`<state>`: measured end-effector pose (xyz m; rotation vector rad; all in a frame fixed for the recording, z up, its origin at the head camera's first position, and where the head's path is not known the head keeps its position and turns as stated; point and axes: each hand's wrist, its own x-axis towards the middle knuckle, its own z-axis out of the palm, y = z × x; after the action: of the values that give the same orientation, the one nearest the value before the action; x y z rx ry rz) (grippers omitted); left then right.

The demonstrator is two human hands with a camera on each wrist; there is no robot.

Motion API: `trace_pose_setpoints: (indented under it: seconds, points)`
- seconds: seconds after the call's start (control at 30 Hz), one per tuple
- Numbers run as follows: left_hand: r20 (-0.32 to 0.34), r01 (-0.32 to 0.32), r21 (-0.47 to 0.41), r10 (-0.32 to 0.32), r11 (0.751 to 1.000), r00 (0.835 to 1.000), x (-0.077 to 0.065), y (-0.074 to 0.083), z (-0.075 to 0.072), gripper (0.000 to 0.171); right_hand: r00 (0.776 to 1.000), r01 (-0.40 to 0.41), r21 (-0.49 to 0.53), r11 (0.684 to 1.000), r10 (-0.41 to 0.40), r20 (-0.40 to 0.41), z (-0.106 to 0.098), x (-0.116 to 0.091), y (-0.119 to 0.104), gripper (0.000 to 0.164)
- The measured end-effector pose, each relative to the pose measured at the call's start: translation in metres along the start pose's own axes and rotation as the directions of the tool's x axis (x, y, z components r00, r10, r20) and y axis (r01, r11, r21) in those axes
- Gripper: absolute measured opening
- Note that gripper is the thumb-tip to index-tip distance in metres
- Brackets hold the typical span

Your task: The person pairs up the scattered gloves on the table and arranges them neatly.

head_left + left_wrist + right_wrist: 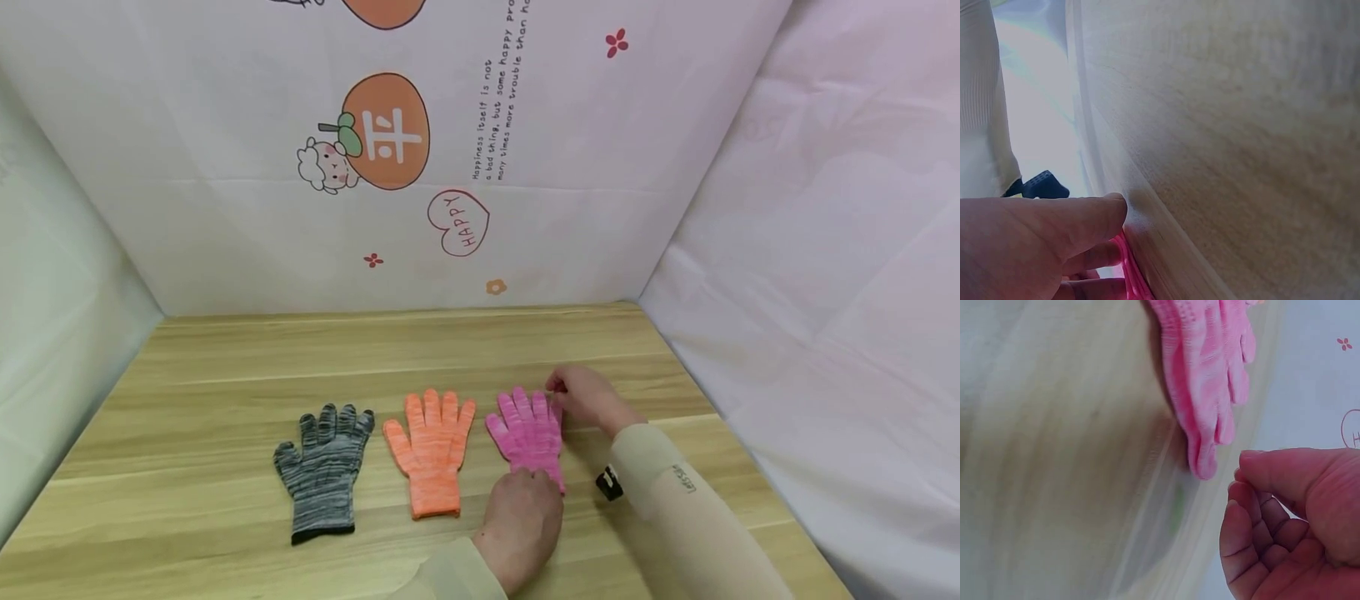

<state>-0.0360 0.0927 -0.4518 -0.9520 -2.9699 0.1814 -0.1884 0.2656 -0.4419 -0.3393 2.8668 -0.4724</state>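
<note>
A pink knit glove (531, 429) lies flat on the wooden table, fingers toward the back wall. My left hand (522, 515) pinches its cuff, which the hand partly covers. In the left wrist view, the thumb and fingertips meet the pink cuff edge (1132, 269) at the tabletop. Beside the glove's little finger is my right hand (585, 393). The right wrist view shows that hand (1291, 531) loosely curled, thumb near the index fingertip, nothing held, a small gap from the pink glove (1200, 381).
An orange glove (433, 454) lies left of the pink one, and a grey-black glove (326, 475) farther left. The wooden table (225, 358) meets a printed white back wall (225, 233) and white side sheets. A small black device (609, 483) shows beside the right sleeve.
</note>
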Motion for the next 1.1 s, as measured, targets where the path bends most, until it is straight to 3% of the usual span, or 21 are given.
trace_pose_setpoints:
  seconds: [0.33,0.67,0.9,1.1]
  points:
    - [-0.029,0.005,-0.002,-0.005,1.000,1.000,0.000,0.000,0.001,0.022,0.997,-0.026,-0.008,1.000,0.027,0.070,0.009,0.000,0.004,0.013]
    - [-0.070,0.005,0.018,-0.004,1.000,0.998,-0.001,0.000,0.002,0.023,0.995,-0.057,-0.001,0.998,0.057,0.079,0.008,-0.002,0.001,0.015]
    - [-0.041,0.013,0.002,-0.013,1.000,0.999,0.000,0.000,0.001,0.022,1.000,0.004,-0.016,1.000,-0.004,0.013,0.003,0.000,-0.015,0.019]
    - [-0.093,0.018,-0.007,-0.018,1.000,0.996,-0.002,0.000,0.004,0.019,0.996,0.062,-0.021,0.998,-0.061,0.059,0.012,0.005,-0.029,0.028]
